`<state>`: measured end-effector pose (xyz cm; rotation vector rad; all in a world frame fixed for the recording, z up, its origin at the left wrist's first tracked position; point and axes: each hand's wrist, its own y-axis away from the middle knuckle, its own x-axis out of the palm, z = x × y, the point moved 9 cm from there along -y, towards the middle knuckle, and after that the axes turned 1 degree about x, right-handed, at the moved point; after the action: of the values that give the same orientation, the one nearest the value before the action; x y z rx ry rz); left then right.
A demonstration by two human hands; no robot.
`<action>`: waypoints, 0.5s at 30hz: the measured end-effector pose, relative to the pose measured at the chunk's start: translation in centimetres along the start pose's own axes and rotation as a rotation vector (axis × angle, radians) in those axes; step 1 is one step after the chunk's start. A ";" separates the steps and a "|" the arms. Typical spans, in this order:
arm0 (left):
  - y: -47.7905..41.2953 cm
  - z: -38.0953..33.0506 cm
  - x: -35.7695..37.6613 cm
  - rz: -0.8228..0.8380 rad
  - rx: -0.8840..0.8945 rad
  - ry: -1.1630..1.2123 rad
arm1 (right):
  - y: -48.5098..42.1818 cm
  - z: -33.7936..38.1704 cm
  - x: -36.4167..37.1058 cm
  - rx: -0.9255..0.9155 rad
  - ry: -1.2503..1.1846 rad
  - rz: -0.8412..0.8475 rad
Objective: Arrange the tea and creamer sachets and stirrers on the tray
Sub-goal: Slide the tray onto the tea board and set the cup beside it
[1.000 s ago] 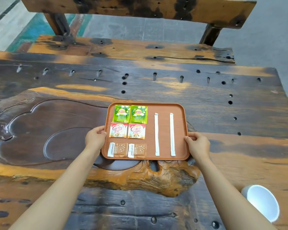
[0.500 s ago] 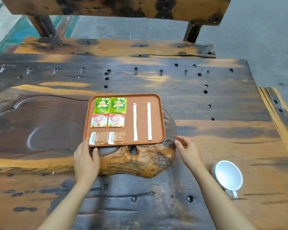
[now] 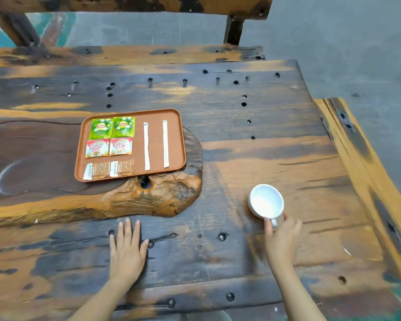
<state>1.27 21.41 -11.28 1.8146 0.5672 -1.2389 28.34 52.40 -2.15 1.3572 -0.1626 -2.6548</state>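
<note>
An orange-brown tray rests on a carved wooden slab. On it lie two green tea sachets, two red-and-white creamer sachets, two brown sugar packets and two white wrapped stirrers side by side. My left hand lies flat on the table, fingers spread, well in front of the tray. My right hand pinches the handle of a white cup standing to the right of the tray.
The dark wooden table has many small holes. A carved slab with a shallow basin extends left under the tray. A wooden bench stands behind the table, and a plank edge runs along the right.
Both hands left the tray's sides and drew back toward me. The left settled flat on the table; the right went right and took the white cup's handle. The view swung right.
</note>
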 end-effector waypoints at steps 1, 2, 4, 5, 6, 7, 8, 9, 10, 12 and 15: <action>-0.1 0.1 0.1 -0.004 0.000 -0.007 | -0.2 -0.5 0.4 0.021 -0.009 0.043; -0.1 0.2 0.3 -0.005 0.006 -0.021 | -0.5 -1.1 0.9 0.048 -0.028 0.085; -0.3 0.4 0.3 0.002 0.017 -0.054 | -0.8 -1.6 1.7 0.083 -0.084 0.151; -0.3 0.5 0.2 0.008 0.018 -0.065 | -0.8 -1.7 2.2 0.074 -0.110 0.182; -0.3 0.5 0.1 0.019 0.015 -0.077 | -0.8 -1.9 2.8 0.062 -0.137 0.214; -0.3 0.4 0.1 0.037 0.006 -0.093 | -0.9 -2.3 3.4 0.062 -0.161 0.238; -0.3 0.4 0.2 0.057 -0.002 -0.104 | -1.0 -2.6 3.9 0.063 -0.178 0.253; -0.3 0.2 0.2 0.069 -0.004 -0.107 | -1.1 -2.7 4.2 0.062 -0.191 0.267; -0.3 0.0 0.1 0.076 -0.002 -0.104 | -1.1 -2.4 4.3 0.059 -0.199 0.279; -0.2 -0.1 -0.3 0.082 0.012 -0.092 | -0.9 -1.6 3.9 0.045 -0.222 0.273; 0.1 0.4 -1.0 0.072 0.007 -0.093 | -0.1 0.0 3.5 -0.025 -0.264 0.276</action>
<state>0.74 21.07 -10.41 1.7581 0.4427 -1.2703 26.30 51.85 -4.88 0.8968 -0.3205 -2.5757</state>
